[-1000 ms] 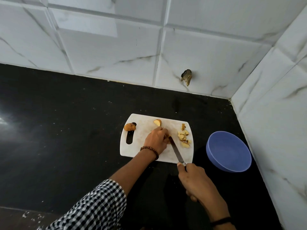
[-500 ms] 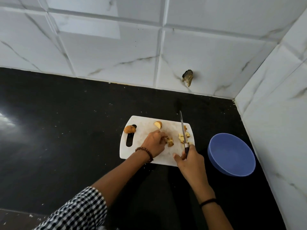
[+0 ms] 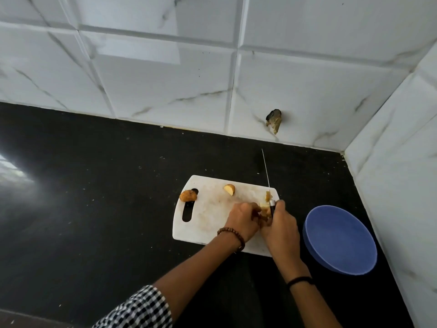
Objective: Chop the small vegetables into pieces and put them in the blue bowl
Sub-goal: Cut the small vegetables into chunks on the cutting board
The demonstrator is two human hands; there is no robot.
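Overhead, head view: white marble-veined tile wall meets in a corner at right, with a dark chipped hole low in the back wall. Black table below it. White cutting board lies flat on the table, handle slot at its left end. Blue bowl sits on the table just right of the board, apart from it, tilted slightly, with nothing visible inside. Left forearm enters from lower left out of a black-and-white checked sleeve and runs diagonally up to the board; right forearm enters from the bottom edge, steeper. Both hands meet over the right end of the board. Left hand, back up, fingers curled down against the chopped pieces; cannot tell whether they grip or only press. Right hand, fingers wrapped round the handle of the knife, blade seen edge-on, pointing away, its tip past the board's far edge. The pieces lie between the two hands, partly hidden. Half vegetable rests near the far edge, cut face showing. Whole small vegetable sits at the top of the handle slot. Bead bracelet on left wrist, black band on right.
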